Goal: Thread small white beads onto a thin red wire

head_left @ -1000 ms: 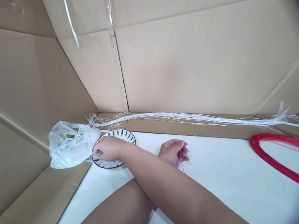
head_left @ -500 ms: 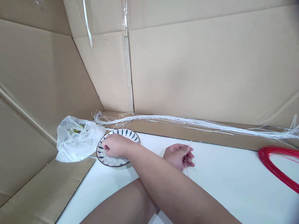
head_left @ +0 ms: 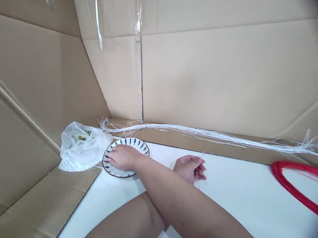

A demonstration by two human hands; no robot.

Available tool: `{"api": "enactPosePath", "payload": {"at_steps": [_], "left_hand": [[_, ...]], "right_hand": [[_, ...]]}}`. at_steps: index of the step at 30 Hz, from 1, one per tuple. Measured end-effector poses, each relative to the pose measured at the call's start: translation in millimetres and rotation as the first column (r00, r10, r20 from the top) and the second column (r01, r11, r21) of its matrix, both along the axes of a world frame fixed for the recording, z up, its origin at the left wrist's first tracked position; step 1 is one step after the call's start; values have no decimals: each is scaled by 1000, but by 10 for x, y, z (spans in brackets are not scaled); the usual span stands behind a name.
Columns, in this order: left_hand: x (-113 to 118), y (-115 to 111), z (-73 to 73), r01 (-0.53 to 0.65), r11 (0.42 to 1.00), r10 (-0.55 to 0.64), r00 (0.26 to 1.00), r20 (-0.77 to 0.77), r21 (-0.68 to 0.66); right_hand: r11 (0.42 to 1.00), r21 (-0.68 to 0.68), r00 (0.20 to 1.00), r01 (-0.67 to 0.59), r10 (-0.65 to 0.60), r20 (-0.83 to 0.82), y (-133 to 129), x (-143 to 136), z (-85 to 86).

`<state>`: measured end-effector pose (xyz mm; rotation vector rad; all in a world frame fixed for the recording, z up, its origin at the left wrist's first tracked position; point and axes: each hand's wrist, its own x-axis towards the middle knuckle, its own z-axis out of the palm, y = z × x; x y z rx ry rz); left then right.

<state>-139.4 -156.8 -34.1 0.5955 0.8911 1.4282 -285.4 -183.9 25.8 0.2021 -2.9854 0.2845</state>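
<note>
My forearms cross, the right one lying over the left. My right hand (head_left: pixel 124 157) is over the plate (head_left: pixel 144 147), palm down, thumb and fingers apart; the fingertips are partly hidden. White with dark blue dashes and a brown rim, the plate holds small clear bits that look like beads (head_left: pixel 120 172). To the right, my left hand (head_left: pixel 189 167) pinches a thin, pale pinkish cord (head_left: pixel 198 182) between thumb and forefinger. The cord runs down across the curled fingers, with a small knot or loop near the middle.
Left of the plate sits a crumpled clear plastic bag (head_left: pixel 83 150) with small clear bits inside. A long bundle of white strands (head_left: pixel 190 129) lies along the cardboard wall (head_left: pixel 217 79). On the white tabletop (head_left: pixel 232 188), a red cord coil (head_left: pixel 287 180) rests at far right.
My right hand has loosened from a closed shape, its thumb and fingers now apart over the plate. My left hand stays almost where it was with the cord. The view has shifted slightly.
</note>
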Motion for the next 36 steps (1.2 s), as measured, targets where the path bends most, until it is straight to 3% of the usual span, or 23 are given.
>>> {"api": "enactPosePath", "payload": {"at_steps": [10, 14, 17, 20, 23, 26, 29, 32, 36], "left_hand": [[-5, 14, 6, 6, 1000, -6, 1000, 12, -15], [-1, 14, 12, 15, 1000, -15, 1000, 10, -18], [-1, 17, 12, 24, 999, -24, 1000, 5, -27], [-5, 33, 5, 33, 999, -33, 999, -1, -38], [-17, 67, -7, 43, 998, -44, 999, -12, -51], [-36, 97, -25, 63, 996, -65, 998, -23, -59], [-45, 98, -43, 72, 996, -73, 997, -37, -50], [-41, 74, -58, 59, 998, -60, 997, -45, -21], [-42, 57, -86, 64, 998, -63, 997, -52, 14]], "right_hand": [[990, -78, 991, 119, -114, 63, -30, 32, 82], [956, -213, 979, 202, -194, 60, -22, 46, 121], [890, -382, 968, 249, -245, 60, 3, 44, 130], [725, -612, 938, 314, -335, 84, 51, 32, 148], [449, -816, 902, 365, -386, 191, 133, 17, 189], [178, -910, 907, 373, -277, 318, 230, 29, 248], [-39, -923, 912, 383, -143, 385, 286, 69, 310], [-195, -897, 906, 396, -74, 416, 286, 102, 346], [-306, -868, 894, 392, -95, 437, 286, 109, 338]]}}
